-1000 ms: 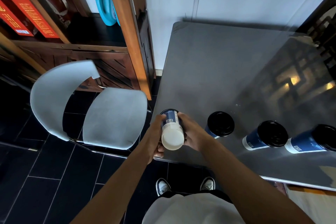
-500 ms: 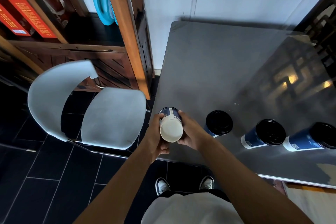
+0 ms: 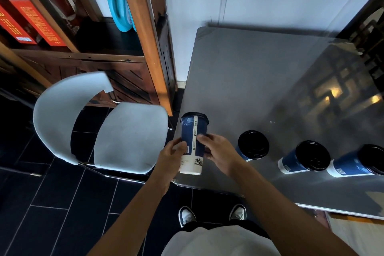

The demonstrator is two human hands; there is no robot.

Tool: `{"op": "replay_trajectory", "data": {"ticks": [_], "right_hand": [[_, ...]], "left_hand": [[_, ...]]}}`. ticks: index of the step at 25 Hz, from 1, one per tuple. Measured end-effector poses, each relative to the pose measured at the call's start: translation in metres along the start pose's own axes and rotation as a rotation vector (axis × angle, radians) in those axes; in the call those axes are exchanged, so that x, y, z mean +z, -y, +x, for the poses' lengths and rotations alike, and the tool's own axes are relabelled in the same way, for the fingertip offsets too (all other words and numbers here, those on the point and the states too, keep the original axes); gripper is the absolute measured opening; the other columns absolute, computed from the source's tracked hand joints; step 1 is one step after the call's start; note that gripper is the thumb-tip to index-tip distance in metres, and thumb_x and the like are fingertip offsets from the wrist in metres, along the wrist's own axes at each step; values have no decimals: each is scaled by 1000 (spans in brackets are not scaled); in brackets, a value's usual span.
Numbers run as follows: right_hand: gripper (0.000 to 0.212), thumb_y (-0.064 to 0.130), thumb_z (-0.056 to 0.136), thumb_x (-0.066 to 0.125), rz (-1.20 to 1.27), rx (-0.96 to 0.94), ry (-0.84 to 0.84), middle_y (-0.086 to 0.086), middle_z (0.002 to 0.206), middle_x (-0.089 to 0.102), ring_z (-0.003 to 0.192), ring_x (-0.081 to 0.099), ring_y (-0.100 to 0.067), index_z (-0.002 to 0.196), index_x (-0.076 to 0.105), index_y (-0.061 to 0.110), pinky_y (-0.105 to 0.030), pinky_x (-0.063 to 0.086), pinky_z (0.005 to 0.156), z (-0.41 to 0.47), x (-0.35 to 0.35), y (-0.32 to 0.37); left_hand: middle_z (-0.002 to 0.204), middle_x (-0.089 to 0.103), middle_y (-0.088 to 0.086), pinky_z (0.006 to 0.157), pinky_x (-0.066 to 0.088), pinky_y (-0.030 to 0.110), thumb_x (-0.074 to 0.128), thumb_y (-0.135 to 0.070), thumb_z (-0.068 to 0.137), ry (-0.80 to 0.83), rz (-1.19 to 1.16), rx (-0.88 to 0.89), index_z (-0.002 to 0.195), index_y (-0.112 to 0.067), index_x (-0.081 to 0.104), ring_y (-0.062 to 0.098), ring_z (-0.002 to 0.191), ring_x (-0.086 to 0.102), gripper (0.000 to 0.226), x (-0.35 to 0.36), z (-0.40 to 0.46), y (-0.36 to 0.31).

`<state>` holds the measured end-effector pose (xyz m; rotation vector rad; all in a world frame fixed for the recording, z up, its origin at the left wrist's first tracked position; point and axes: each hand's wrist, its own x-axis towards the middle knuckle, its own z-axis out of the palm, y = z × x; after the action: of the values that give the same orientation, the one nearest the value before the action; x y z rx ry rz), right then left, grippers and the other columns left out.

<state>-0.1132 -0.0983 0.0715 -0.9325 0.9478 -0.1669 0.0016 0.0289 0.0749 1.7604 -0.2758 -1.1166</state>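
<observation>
A: Start big. Grey table (image 3: 270,72), long, far end against the wall. Pale chair (image 3: 128,137) just off its left side.

B: Noted. What is standing on it?

A: Row of three lidded cups (image 3: 311,155) along the near edge, blue, black lids on, all upright. They are spaced apart, none touching.

B: And the fourth?

A: The held cup (image 3: 194,137) is off the surface, above the near left corner of the table, left of the row. It is tipped over: its black lid (image 3: 194,115) points away from the person and the white base end is nearer.

B: Grip?

A: Both hands are on it. Left hand (image 3: 170,158) wraps the lower body from the left, fingers curled round. Right hand (image 3: 218,151) pinches the mid body from the right. Nothing else is in either hand.

B: Progress, then?

A: My read: three cups placed, one in hand, so most of the line is done. What is left is to turn this one lid up and set it down. The open spot at the left end of the row looks likely.
</observation>
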Motion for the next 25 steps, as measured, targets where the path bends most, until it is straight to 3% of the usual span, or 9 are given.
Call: {"op": "replay_trajectory", "data": {"ticks": [3,5,8,11,14,18,20,22,25], "right_hand": [[37,9,84,75,-198,-90,48,-2,111,78,103,73,-13,120,67,9,-31,55,96,2,-1,-9],[40,5,79,78,-328,-138,-43,1,106,78,96,74,-9,117,68,13,-31,58,93,6,7,-9],[64,10,76,81,-431,-191,-137,-4,117,72,105,71,-21,135,57,20,-41,57,96,18,14,-4],[75,19,75,81,-536,-238,-169,-3,120,69,105,69,-23,141,47,29,-44,59,92,37,13,13],[76,20,72,84,-650,-268,-218,0,122,68,109,65,-19,139,49,22,-27,55,85,70,5,40],[72,18,69,83,-778,-301,-256,-4,124,67,108,61,-18,135,53,16,-26,42,85,124,-18,84],[72,18,69,83,-820,-327,-255,-5,124,68,110,64,-23,135,53,16,-28,44,86,155,-30,107],[72,20,70,83,-848,-339,-263,-5,123,70,107,68,-25,136,54,18,-31,51,87,189,-40,128],[72,20,72,84,-821,-391,-247,-3,124,70,109,67,-24,137,54,18,-40,55,94,238,-53,148]], "left_hand": [[120,74,-6,87,58,30,49,-26,107,34,33,65,141,-35,54,11,105,72,36,-7,10,4],[108,77,-15,77,56,19,53,-21,103,83,37,72,122,-44,62,3,98,74,31,-10,17,0],[95,76,-25,65,54,11,66,-15,88,130,80,126,102,-51,67,-4,87,73,39,-16,38,-3],[95,76,-21,69,56,13,71,-1,86,68,196,210,109,-39,64,-5,88,72,45,-15,67,-10],[114,71,-3,89,57,24,72,2,85,-4,319,279,130,-17,58,12,103,70,51,-7,105,-30],[114,66,-9,71,47,0,73,-4,88,24,412,349,134,-17,52,2,98,65,52,12,162,-65],[124,66,-4,80,49,7,73,-5,90,22,422,344,136,-19,50,3,106,64,54,25,195,-84],[131,66,3,98,55,29,71,0,90,17,424,334,136,-18,48,12,118,64,54,37,230,-103],[115,67,-2,101,55,48,68,3,89,-8,463,335,131,-16,47,25,118,66,50,49,285,-119]]}}
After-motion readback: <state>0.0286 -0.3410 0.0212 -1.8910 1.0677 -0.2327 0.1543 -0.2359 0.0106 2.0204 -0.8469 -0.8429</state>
